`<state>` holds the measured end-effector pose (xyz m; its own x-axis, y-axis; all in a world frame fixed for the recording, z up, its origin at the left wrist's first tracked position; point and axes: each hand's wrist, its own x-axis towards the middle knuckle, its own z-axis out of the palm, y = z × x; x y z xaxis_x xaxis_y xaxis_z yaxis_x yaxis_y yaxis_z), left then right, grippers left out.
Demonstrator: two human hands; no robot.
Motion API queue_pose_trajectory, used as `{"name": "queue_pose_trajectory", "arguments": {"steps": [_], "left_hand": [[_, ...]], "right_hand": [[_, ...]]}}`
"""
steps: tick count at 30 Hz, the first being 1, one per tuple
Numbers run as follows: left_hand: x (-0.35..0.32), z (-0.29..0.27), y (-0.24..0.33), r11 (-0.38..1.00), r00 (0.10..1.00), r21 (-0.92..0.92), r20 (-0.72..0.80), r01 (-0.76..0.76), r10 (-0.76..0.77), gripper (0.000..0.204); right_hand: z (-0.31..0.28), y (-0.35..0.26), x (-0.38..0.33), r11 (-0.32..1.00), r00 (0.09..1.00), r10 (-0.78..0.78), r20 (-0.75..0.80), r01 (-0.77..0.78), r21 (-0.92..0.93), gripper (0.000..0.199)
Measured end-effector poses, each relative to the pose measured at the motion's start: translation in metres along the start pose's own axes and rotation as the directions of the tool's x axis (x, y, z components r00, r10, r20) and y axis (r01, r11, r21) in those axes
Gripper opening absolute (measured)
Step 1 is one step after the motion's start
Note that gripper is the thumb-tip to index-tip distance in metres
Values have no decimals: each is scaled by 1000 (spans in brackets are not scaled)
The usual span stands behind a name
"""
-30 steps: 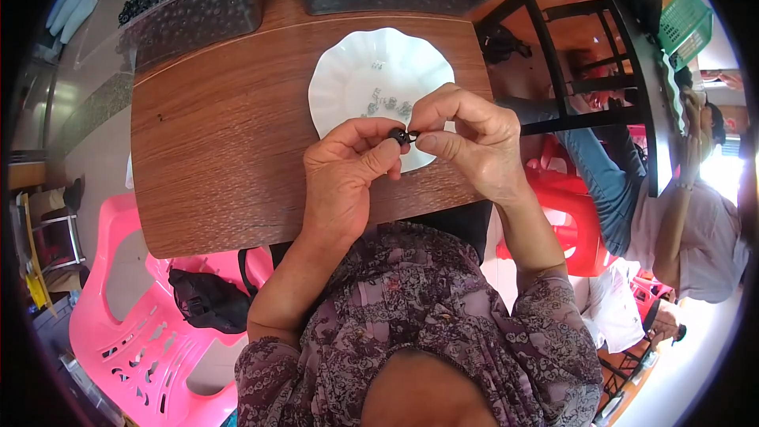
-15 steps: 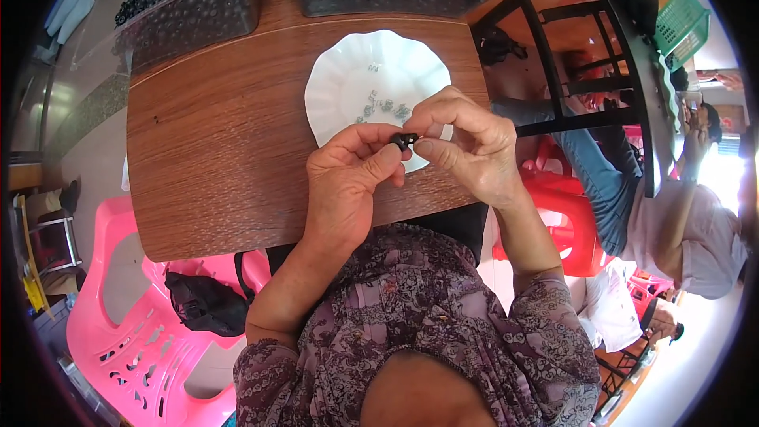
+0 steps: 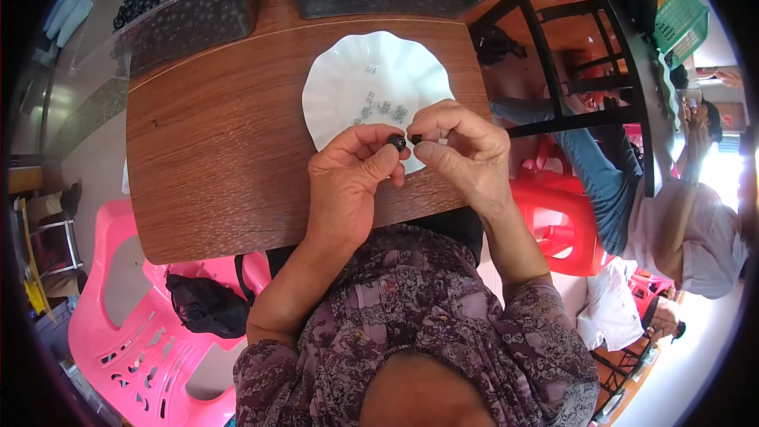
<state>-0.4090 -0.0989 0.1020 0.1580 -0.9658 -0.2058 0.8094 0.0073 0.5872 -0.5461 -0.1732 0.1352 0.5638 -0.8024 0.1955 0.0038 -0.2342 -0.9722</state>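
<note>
The left hand pinches a small black bead between thumb and forefinger, above the near rim of the white plate. The right hand pinches a tiny dark piece just beside the bead.

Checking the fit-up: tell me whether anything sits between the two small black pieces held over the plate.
Nothing visible: the left hand pinches a black bead, the right hand a smaller black piece, almost touching above the white plate.
</note>
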Motion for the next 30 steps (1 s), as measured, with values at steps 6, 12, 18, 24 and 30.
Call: {"name": "queue_pose_trajectory", "arguments": {"steps": [6,12,18,24,30], "left_hand": [[0,-1,-3,999,999,27,15,-38,37,17],[-1,-2,-5,988,998,138,4,-68,69,18],[-2,-1,-7,986,996,146,-9,-85,87,18],[-2,0,-8,984,998,165,-11,-62,65,17],[-2,3,-5,993,1000,122,-20,-10,13,17]], "right_hand": [[-2,3,1,993,999,52,-11,-50,107,21],[-1,-2,-1,998,998,59,-18,-59,12,19],[2,-8,-4,995,999,20,-48,-25,-93,19],[2,-8,-6,997,998,42,-54,-45,-56,17],[2,-3,-7,998,997,52,-64,-49,41,17]]}}
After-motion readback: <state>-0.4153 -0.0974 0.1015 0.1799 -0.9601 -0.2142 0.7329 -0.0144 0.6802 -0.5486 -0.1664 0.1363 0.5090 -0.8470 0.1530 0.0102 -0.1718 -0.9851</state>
